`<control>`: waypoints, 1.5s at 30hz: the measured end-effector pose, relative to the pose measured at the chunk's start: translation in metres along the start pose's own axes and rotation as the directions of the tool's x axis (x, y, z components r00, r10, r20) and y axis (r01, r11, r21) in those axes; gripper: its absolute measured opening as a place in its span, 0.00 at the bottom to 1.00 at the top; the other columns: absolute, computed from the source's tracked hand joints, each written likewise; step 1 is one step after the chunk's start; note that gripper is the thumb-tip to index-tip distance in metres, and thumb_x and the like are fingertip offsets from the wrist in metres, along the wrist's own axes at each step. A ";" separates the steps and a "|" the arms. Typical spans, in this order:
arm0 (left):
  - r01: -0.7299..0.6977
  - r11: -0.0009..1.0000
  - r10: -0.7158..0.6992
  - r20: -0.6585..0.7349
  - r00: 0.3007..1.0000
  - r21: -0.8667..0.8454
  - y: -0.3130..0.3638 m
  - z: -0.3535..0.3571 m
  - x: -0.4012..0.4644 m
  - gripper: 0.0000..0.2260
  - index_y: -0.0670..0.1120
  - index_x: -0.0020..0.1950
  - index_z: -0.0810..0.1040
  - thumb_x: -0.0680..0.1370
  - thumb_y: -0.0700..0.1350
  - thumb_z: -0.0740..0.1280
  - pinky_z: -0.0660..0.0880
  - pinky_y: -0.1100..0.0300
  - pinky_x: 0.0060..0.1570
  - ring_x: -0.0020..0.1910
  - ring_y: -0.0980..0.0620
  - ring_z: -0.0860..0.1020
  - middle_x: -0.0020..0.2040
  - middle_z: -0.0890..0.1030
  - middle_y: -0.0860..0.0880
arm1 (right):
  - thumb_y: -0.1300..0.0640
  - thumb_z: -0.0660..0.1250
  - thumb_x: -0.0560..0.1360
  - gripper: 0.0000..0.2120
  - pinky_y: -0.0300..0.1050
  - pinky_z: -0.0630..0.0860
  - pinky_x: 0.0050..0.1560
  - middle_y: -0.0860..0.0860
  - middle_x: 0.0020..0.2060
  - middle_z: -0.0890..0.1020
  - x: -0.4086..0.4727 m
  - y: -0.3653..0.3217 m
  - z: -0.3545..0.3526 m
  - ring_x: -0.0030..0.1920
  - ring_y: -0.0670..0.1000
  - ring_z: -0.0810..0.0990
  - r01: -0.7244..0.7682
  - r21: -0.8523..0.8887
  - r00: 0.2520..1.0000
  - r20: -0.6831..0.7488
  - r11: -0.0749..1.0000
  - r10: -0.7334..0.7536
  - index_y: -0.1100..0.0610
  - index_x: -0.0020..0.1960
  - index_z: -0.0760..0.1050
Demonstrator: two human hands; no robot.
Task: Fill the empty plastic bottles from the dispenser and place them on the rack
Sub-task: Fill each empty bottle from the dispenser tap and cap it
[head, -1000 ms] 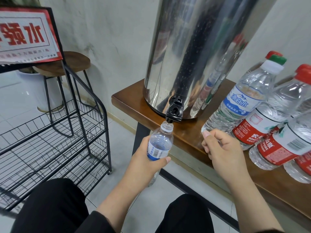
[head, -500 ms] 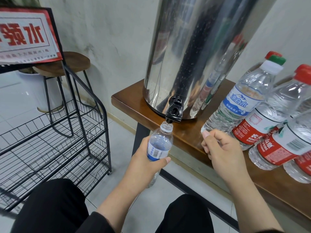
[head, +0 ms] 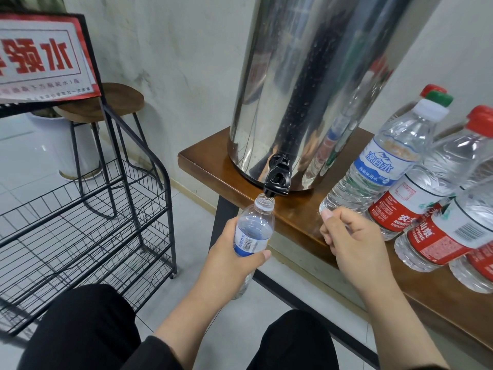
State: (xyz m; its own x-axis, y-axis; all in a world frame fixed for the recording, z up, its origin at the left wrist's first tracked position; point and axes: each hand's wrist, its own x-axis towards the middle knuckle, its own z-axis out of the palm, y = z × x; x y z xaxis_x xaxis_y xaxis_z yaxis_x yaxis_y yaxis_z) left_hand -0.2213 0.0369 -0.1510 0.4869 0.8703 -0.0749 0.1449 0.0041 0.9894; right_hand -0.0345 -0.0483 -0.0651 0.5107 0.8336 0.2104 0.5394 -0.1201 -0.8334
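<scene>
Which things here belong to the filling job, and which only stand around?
Job: small bottle in left hand; tap; dispenser; rack; capped bottles; right hand.
Around: stool; sign; table.

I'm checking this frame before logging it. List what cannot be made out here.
- Small bottle, head view: its lower half is hidden behind the left hand.
- Right hand: curled fingers hide whatever it may pinch, such as a cap.
- Dispenser: its top is cut off by the upper edge.
- Tap: any water flow is too fine to see.
- Rightmost bottles: cut off by the right edge.
</scene>
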 end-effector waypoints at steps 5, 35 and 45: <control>-0.001 1.000 0.001 -0.002 1.000 0.002 0.000 0.000 0.000 0.25 0.59 0.68 0.70 0.75 0.48 0.77 0.75 0.70 0.50 0.58 0.58 0.80 0.58 0.82 0.59 | 0.51 0.64 0.82 0.21 0.43 0.68 0.35 0.53 0.29 0.74 0.000 0.000 0.000 0.30 0.44 0.69 0.004 -0.012 1.000 0.002 1.000 -0.004 0.63 0.35 0.70; 0.001 1.000 -0.001 -0.009 1.000 0.008 -0.001 0.002 0.001 0.25 0.59 0.68 0.71 0.75 0.49 0.77 0.76 0.70 0.50 0.58 0.58 0.80 0.58 0.81 0.59 | 0.52 0.64 0.82 0.21 0.35 0.67 0.32 0.53 0.29 0.74 0.000 0.001 0.000 0.30 0.44 0.70 -0.004 -0.007 1.000 -0.013 1.000 0.004 0.62 0.35 0.71; 0.001 1.000 -0.001 -0.006 1.000 0.000 0.000 0.001 0.000 0.25 0.59 0.68 0.71 0.75 0.48 0.77 0.76 0.73 0.49 0.58 0.58 0.80 0.58 0.82 0.59 | 0.52 0.64 0.82 0.21 0.34 0.67 0.31 0.56 0.30 0.74 -0.001 0.000 0.000 0.29 0.45 0.69 0.007 -0.011 1.000 -0.015 1.000 -0.007 0.61 0.34 0.70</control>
State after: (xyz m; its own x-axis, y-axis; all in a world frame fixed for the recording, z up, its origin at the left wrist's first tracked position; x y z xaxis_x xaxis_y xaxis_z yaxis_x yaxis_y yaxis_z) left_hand -0.2202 0.0367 -0.1517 0.4814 0.8733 -0.0752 0.1453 0.0050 0.9894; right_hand -0.0346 -0.0495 -0.0655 0.5165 0.8265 0.2240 0.5505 -0.1201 -0.8261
